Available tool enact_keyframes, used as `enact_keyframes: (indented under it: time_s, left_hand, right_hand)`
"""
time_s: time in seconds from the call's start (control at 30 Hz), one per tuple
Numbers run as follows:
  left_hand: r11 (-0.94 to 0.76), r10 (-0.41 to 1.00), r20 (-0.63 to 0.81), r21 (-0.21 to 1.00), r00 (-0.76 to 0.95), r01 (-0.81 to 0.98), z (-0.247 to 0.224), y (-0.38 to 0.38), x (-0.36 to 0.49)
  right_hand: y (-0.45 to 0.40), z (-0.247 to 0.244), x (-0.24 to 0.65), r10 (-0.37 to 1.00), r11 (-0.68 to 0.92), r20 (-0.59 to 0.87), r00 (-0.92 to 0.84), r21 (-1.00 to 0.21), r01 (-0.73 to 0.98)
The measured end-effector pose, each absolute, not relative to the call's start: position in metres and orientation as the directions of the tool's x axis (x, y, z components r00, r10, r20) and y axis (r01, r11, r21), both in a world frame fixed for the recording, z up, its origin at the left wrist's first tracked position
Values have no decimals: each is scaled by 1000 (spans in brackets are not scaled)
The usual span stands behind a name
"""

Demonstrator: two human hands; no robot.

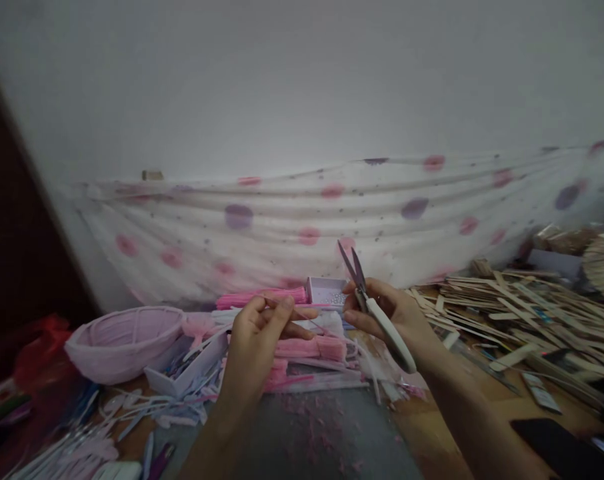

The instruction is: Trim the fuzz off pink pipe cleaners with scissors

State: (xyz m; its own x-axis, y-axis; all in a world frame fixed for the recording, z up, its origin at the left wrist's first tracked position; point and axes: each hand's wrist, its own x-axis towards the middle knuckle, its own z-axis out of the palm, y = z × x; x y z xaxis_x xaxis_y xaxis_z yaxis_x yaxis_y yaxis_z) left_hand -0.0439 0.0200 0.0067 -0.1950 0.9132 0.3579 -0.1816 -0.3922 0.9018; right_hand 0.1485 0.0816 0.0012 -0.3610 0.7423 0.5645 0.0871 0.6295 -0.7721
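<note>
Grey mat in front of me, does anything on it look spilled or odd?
Yes, small pink scraps lie scattered across the grey mat, in front of the pink bundles. They look untidy, probably offcuts.

Dotted cloth (277, 223) is hung along wall (282, 87); wooden sticks (492, 300) are heaped on R side of tbl (427, 430), w/ black flat obj. (562, 445) set nearer cam; red bag (45, 357) is seen far L.

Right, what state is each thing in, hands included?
Left hand: fingers pinching a thin pink strand
Right hand: holding scissors
Scissors: blades parted
Back box: open, beads inside
Front box: open, filled
Pink bowl: upright
Patterned cloth: hanging in folds
</note>
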Motion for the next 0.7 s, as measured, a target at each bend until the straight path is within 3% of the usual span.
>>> enact_keyframes:
  time_s: [0.13,0.23,0.37,0.47,0.7]
  left_hand:
    - [-402,910,368,896,-189,-187,7,16,-40]
    - [-409,904,368,892,-217,-193,8,15,-39]
    - [-472,855,412,869,-315,-145,9,17,-45]
    - [-543,794,461,831,-396,-122,10,20,-53]
    - [-599,742,462,782,-486,-171,9,21,-53]
  right_hand:
    - [68,6,140,742,610,561,-366,-792,24]
    - [64,7,142,725,654,578,-375,-749,110]
    - [67,5,150,621,775,709,-334,-491,397]
    - [67,5,152,487,822,782,-388,-262,505]
    - [62,1,146,459,826,745,-485,-156,541]
